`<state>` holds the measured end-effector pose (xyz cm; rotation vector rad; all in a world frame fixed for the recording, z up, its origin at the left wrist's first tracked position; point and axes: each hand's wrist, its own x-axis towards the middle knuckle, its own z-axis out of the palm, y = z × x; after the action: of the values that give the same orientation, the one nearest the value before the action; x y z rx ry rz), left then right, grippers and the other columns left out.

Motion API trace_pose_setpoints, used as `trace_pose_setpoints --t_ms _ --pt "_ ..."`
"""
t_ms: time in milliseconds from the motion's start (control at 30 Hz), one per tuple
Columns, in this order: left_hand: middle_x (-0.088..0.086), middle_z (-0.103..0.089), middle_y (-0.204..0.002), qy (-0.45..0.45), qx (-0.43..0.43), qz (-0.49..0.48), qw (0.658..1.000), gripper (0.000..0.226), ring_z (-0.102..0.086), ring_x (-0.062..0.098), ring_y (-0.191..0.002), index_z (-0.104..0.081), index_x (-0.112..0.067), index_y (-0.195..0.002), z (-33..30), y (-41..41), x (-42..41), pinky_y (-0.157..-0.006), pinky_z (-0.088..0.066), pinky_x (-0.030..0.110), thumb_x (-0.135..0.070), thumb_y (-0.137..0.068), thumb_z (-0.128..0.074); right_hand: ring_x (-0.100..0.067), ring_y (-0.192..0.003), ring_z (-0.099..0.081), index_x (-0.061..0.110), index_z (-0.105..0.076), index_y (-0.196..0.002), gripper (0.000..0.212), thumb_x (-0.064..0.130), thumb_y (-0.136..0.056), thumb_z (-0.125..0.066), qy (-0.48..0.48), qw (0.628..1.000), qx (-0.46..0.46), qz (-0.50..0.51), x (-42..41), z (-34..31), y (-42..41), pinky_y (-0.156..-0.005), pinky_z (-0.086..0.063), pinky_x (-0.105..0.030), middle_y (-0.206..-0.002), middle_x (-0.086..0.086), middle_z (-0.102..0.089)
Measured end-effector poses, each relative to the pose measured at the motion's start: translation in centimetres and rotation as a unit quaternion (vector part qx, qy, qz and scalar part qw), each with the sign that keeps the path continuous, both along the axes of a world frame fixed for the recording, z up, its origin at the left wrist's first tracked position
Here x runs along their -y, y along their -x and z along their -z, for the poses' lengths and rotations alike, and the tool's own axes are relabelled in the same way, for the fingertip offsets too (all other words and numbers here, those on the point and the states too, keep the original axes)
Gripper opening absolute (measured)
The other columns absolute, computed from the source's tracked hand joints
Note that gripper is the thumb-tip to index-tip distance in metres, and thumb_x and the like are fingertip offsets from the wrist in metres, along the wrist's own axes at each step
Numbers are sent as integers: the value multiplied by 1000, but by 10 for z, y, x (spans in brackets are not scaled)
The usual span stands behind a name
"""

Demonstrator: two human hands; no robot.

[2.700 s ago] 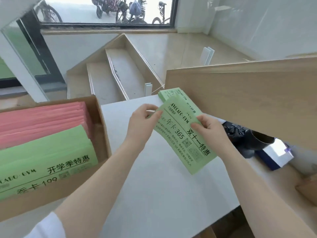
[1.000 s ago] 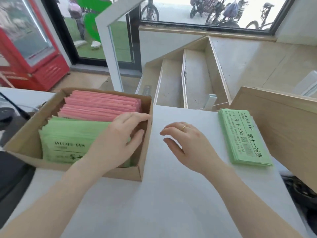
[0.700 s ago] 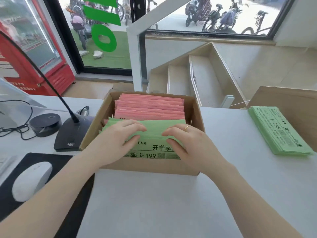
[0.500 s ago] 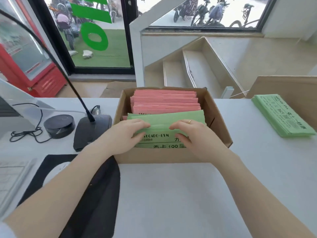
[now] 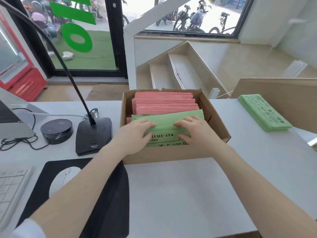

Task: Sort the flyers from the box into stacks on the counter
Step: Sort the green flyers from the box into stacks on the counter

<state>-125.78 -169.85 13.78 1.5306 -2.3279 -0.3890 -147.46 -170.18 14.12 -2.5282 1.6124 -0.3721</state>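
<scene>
Counter [image 5: 171,194] of pale grey fills the near view, and the cardboard box [image 5: 173,154] standing on it serves as the landmark. Just left of the box lie a black mouse mat [image 5: 106,194] carrying a white mouse [image 5: 63,179], with a keyboard edge [image 5: 12,186] farther left. Both forearms reach over the box's near wall. Inside, at the near end, stands a bundle of green flyers [image 5: 164,133]; the left hand [image 5: 135,134] curls its fingers over the bundle's top edge with the thumb on the printed front, and the right hand [image 5: 199,131], wearing a ring, grips the same bundle likewise. Behind the green ones, toward the box's far wall, pink flyers [image 5: 164,103] stand packed on edge. Left of the box sit a gooseneck microphone base [image 5: 93,134] and a round black puck [image 5: 56,130]. Well right of the box, a sorted stack of green flyers [image 5: 264,112] lies flat on the counter.
</scene>
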Motion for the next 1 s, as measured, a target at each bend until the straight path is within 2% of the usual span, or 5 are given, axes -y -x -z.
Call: trace_pose_setpoints --t_ms 200,300,467,600,1000 --pt "-12 -50 -133 -17 6 7 1000 38 -44 10 -122 -51 -27 -129 -2 -1 -2 -94 -39 28 -35 -91 -51 -18 -90 -48 20 -61 -107 21 28 -87 -61 -98 994 2 49 -4 -5 0 -63 -33 -28 -95 5 -51" --pt "-8 -58 -122 -6 -8 31 999 37 -47 13 -116 -59 -25 -120 -1 -1 0 -94 -37 27 -39 -86 -60 -22 -87 -50 21 -59 -105 18 28 -88 -59 -125 990 -19 67 -4 -9 -1 -67 -41 -30 -85 2 -52" --pt "-2 -62 -120 45 10 42 998 33 -55 20 -108 -57 -21 -120 -7 6 -7 -84 -45 31 -28 -88 -60 -27 -82 -63 13 -62 -100 16 20 -88 -54 96 992 -72 29 -20 -9 -1 -68 -37 -32 -91 -3 -66" --pt "-2 -71 -97 206 -151 79 964 23 -67 20 -85 -65 -16 -100 -42 12 -39 -70 -54 31 -29 -81 -63 -20 -76 -58 14 -60 -92 23 26 -85 -42 216 976 14 29 -58 -42 11 -66 -24 -28 -84 2 -67" --pt "-12 -67 -90 68 -136 150 977 22 -64 7 -72 -57 -24 -99 37 18 -84 -65 -48 15 -39 -83 -53 -26 -97 -59 17 -59 -112 30 33 -91 -44 8 997 -64 43 -117 14 25 -74 -31 -29 -105 1 -65"
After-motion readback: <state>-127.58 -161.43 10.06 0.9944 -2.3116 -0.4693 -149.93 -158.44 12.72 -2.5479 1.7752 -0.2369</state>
